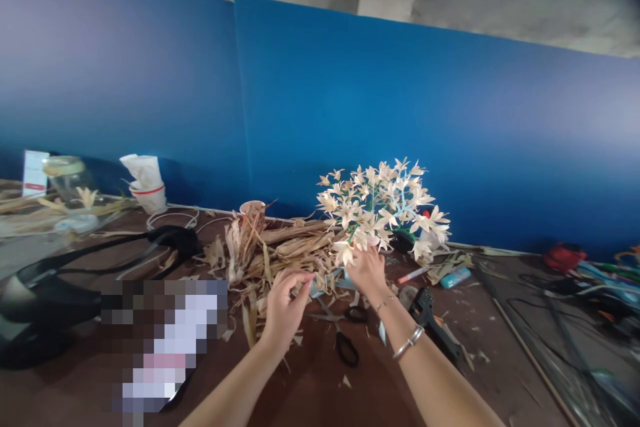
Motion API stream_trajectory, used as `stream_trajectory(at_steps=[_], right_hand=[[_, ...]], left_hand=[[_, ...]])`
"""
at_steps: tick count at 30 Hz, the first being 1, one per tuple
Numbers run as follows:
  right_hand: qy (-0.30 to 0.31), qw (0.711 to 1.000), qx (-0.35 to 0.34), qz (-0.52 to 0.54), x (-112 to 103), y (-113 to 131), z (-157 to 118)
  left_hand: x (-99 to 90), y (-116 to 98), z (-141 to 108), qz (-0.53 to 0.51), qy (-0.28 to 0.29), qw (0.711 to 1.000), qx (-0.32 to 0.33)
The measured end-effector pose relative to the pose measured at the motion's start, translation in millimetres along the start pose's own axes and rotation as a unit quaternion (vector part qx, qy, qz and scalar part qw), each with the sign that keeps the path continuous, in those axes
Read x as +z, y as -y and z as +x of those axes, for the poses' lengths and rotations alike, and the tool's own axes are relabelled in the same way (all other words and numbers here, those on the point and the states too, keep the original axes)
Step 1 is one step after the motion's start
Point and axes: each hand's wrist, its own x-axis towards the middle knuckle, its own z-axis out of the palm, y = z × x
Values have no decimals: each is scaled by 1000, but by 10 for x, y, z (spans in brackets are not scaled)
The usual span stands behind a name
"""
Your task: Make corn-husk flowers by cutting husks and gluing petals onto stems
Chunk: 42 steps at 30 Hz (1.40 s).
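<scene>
My left hand (286, 303) is above the table with thumb and forefinger tips brought together. Anything between them is too small to make out. My right hand (369, 273) reaches to the base of a bunch of pale handmade flowers (387, 210) on green stems. Its fingers curl in beside the lowest blossoms and a striped paper cup (371, 239), and what they grip is hidden. Dried corn husks (300, 240) lie heaped behind my left hand. Between my wrists rest scissors (345, 347) with black handles.
Right of my forearm lies a black glue gun (433, 327), with a marker (413, 275) and a blue packet (455, 277) beyond. A phone (175, 347), partly blurred out, and a black strap-like object (65, 287) are at left. Cables (560, 293) clutter the right; a blue partition (350, 100) stands behind.
</scene>
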Motion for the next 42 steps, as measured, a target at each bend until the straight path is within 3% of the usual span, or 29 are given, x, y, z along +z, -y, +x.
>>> stream_trajectory(at_steps=[13,20,26,31,35,37,40,42], right_hand=[[-25,994,76,73,-89,-425,-59],[-30,994,59,90,-95,-469,-119],[-78,991,59,93,-233,-583,-287],[-88,992,-8,95,-241,-380,-594],[-53,995,-70,55,-251,-257,-769],[-50,997,-50,6,-324,-322,-786],[-98,992,22,-80,-475,-499,-750],[-98,989,30,-111,-542,-585,-719]], left_hand=[[5,-24,4,-20,-8,1000,-10],[-6,-14,4,-13,-2,1000,-13],[-11,-13,0,12,-17,1000,8],[-39,-26,24,17,-43,999,20],[-69,-21,49,-3,-55,998,13],[-73,-23,53,-12,-66,998,6],[-64,-33,49,-11,-71,997,-1],[-56,-35,46,-4,-67,998,-2]])
